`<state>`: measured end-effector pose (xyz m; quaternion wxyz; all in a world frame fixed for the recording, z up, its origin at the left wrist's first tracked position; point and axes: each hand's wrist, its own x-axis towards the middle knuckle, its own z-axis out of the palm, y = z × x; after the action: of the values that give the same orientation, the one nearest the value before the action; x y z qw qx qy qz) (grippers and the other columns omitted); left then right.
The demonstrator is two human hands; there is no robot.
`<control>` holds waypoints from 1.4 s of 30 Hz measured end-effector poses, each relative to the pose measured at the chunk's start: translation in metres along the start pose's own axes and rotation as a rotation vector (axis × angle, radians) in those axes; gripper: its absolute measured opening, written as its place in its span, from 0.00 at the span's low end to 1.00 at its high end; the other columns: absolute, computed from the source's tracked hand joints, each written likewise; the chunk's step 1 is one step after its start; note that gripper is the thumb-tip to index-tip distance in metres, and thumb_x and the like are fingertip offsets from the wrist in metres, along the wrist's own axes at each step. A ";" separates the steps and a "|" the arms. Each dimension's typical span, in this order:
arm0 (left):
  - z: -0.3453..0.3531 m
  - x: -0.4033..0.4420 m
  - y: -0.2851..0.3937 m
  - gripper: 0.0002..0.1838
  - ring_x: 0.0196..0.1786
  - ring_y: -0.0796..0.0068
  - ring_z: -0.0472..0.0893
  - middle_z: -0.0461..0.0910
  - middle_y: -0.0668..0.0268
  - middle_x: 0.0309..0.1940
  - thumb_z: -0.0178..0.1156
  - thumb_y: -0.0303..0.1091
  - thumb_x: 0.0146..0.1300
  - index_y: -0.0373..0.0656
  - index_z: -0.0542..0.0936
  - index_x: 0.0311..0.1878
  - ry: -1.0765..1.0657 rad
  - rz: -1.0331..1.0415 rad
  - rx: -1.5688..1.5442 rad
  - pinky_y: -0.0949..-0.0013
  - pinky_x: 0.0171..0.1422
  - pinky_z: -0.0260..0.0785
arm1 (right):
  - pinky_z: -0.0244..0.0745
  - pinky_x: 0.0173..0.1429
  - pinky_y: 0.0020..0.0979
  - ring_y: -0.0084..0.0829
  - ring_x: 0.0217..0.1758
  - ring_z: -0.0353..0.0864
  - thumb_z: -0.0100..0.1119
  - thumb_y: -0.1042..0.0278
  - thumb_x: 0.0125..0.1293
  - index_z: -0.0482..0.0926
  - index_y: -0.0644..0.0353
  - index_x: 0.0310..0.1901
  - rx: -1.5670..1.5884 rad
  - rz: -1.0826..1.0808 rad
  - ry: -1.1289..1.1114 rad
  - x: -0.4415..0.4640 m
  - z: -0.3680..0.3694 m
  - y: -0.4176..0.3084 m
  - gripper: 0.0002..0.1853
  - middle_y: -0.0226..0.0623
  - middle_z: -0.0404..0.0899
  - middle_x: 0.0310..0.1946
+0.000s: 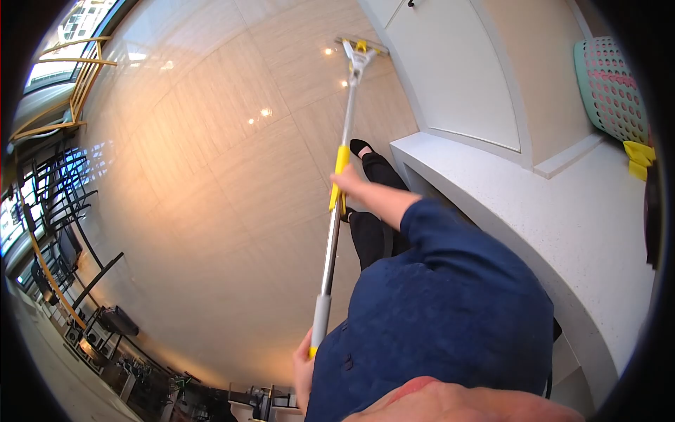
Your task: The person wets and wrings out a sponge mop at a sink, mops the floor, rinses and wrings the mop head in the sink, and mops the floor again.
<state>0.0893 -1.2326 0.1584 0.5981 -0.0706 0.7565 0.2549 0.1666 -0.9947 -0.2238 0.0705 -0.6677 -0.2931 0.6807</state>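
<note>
A long mop (328,260) with a silver pole, yellow parts and a grey grip runs from my body out to the floor. Its flat head (362,48) rests on the pale tiles near the white cabinet. My right hand (346,181) is wrapped round the yellow part at mid-pole. Lower down, my left hand (304,367) is at the yellow-ended grey grip, its fingers closed round the pole's end beside my blue shirt.
White cabinet door (457,77) and white ledge (520,204) are on the right, with a mint perforated basket (608,88) and a yellow cloth (638,160). Stacked black and wooden chairs (70,176) line the left. My feet (361,148) stand beside the pole.
</note>
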 end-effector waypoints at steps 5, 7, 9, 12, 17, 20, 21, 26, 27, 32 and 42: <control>0.064 0.048 0.024 0.25 0.33 0.83 0.68 0.70 0.68 0.34 0.56 0.24 0.49 0.38 0.64 0.53 -0.044 0.126 -0.031 0.81 0.40 0.60 | 0.70 0.16 0.34 0.36 0.14 0.73 0.50 0.76 0.45 0.61 0.67 0.34 0.004 -0.013 -0.027 0.042 -0.034 -0.098 0.13 0.41 0.69 0.17; 0.048 0.037 0.031 0.26 0.35 0.82 0.69 0.71 0.67 0.35 0.57 0.26 0.48 0.38 0.65 0.53 -0.059 0.078 0.034 0.81 0.42 0.60 | 0.70 0.16 0.34 0.35 0.14 0.73 0.51 0.77 0.45 0.62 0.67 0.33 0.053 -0.055 0.002 0.038 -0.025 -0.085 0.12 0.41 0.69 0.17; 0.004 0.021 0.010 0.25 0.38 0.81 0.70 0.72 0.65 0.38 0.57 0.25 0.48 0.37 0.65 0.52 -0.047 0.087 0.135 0.80 0.45 0.60 | 0.72 0.36 0.35 0.40 0.33 0.75 0.55 0.71 0.43 0.59 0.70 0.42 0.013 -0.130 0.041 0.033 0.002 -0.022 0.25 0.51 0.70 0.33; -0.020 0.000 0.005 0.26 0.42 0.80 0.70 0.72 0.64 0.41 0.58 0.25 0.47 0.36 0.66 0.52 -0.067 0.025 0.063 0.79 0.47 0.59 | 0.71 0.39 0.35 0.40 0.36 0.74 0.57 0.71 0.42 0.57 0.70 0.44 0.066 -0.079 0.121 0.006 0.018 0.014 0.27 0.51 0.69 0.36; 0.045 0.046 0.027 0.25 0.42 0.80 0.69 0.70 0.64 0.44 0.53 0.22 0.50 0.36 0.63 0.54 -0.054 0.188 0.117 0.79 0.48 0.58 | 0.70 0.18 0.34 0.36 0.16 0.74 0.50 0.74 0.46 0.64 0.69 0.32 0.050 -0.020 -0.005 0.039 -0.018 -0.083 0.11 0.42 0.70 0.17; 0.062 0.050 0.044 0.25 0.41 0.80 0.69 0.69 0.64 0.45 0.50 0.21 0.51 0.37 0.61 0.55 -0.058 0.118 0.096 0.79 0.47 0.58 | 0.70 0.18 0.33 0.36 0.16 0.74 0.51 0.74 0.46 0.64 0.68 0.32 0.000 0.002 0.035 0.048 -0.027 -0.104 0.11 0.42 0.70 0.18; 0.048 0.051 0.026 0.26 0.40 0.81 0.68 0.70 0.65 0.43 0.52 0.22 0.50 0.38 0.61 0.55 -0.069 0.191 0.112 0.80 0.45 0.59 | 0.71 0.21 0.35 0.37 0.21 0.75 0.52 0.75 0.45 0.60 0.68 0.37 -0.026 -0.016 -0.056 0.052 -0.025 -0.080 0.17 0.45 0.70 0.24; -0.018 -0.009 -0.029 0.28 0.38 0.82 0.68 0.71 0.66 0.38 0.55 0.22 0.47 0.38 0.62 0.55 -0.028 0.023 0.138 0.80 0.43 0.60 | 0.70 0.17 0.37 0.36 0.16 0.72 0.49 0.79 0.45 0.51 0.60 0.42 0.169 0.117 -0.034 -0.055 0.013 -0.002 0.23 0.40 0.67 0.20; -0.028 -0.019 -0.047 0.28 0.37 0.82 0.68 0.71 0.66 0.38 0.55 0.22 0.47 0.38 0.62 0.55 -0.010 -0.016 0.168 0.80 0.43 0.60 | 0.71 0.17 0.37 0.36 0.15 0.72 0.49 0.79 0.44 0.53 0.58 0.41 0.194 0.254 -0.041 -0.075 0.016 0.004 0.22 0.40 0.66 0.21; -0.051 -0.011 -0.065 0.29 0.35 0.82 0.69 0.71 0.68 0.35 0.57 0.23 0.46 0.38 0.63 0.54 0.034 -0.089 0.297 0.80 0.41 0.61 | 0.72 0.25 0.38 0.35 0.17 0.72 0.52 0.77 0.44 0.62 0.58 0.34 0.393 0.556 -0.259 -0.113 0.015 0.022 0.13 0.37 0.67 0.20; 0.065 0.073 0.062 0.31 0.25 0.79 0.69 0.70 0.70 0.26 0.57 0.25 0.45 0.39 0.61 0.55 -0.062 0.339 0.220 0.77 0.31 0.63 | 0.69 0.21 0.31 0.28 0.13 0.69 0.54 0.59 0.51 0.66 0.57 0.20 0.743 0.071 -0.541 0.056 -0.003 -0.158 0.12 0.31 0.66 0.10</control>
<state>0.0996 -1.1342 0.0983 0.5738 0.1315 0.7620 0.2698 0.1172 -0.8370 -0.1938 0.2028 -0.4052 -0.0142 0.8913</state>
